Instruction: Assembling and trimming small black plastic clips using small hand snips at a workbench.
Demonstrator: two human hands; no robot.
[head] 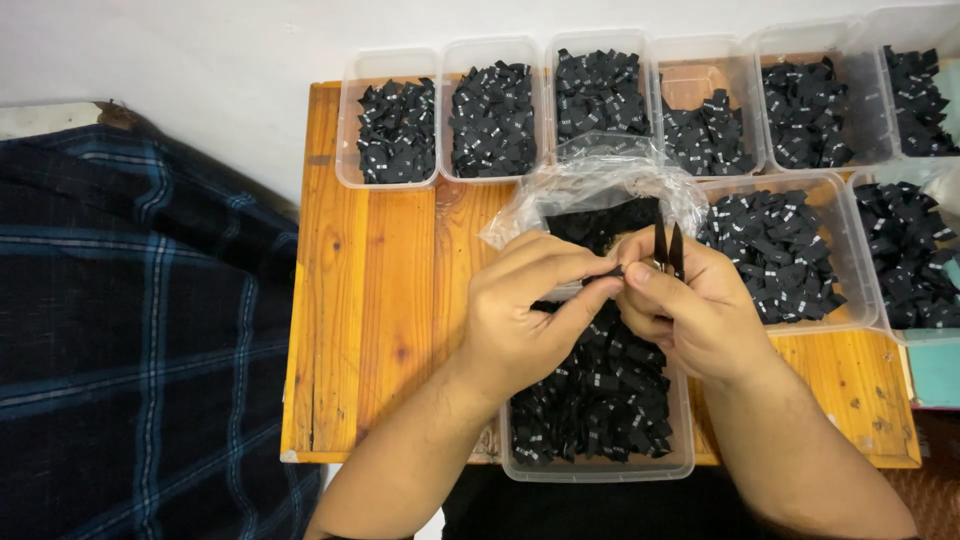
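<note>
Near tub: a clear plastic tub [596,468] sits at the table's [380,330] near edge, right under the hands, full of small black fabric labels [600,400] so each piece can drop straight in.
Left hand: the left hand [525,320] pinches one small black label [612,271] between thumb and forefinger, holding it up to the blades.
Right hand: the right hand [695,310] is closed round a pair of thread snips [668,247], tips up, touching the pinched label.
Bag: a crumpled clear bag [600,190] of black stock lies just behind the hands, within reach.
Far tubs: sorted tubs [395,130] line the far edge and right corner.
Left side: a dark plaid cloth [130,330] lies off the table.
Hidden: the snips' handle is buried in the palm; the markings on the labels are too small to read; the rightmost tubs are cut off.
</note>
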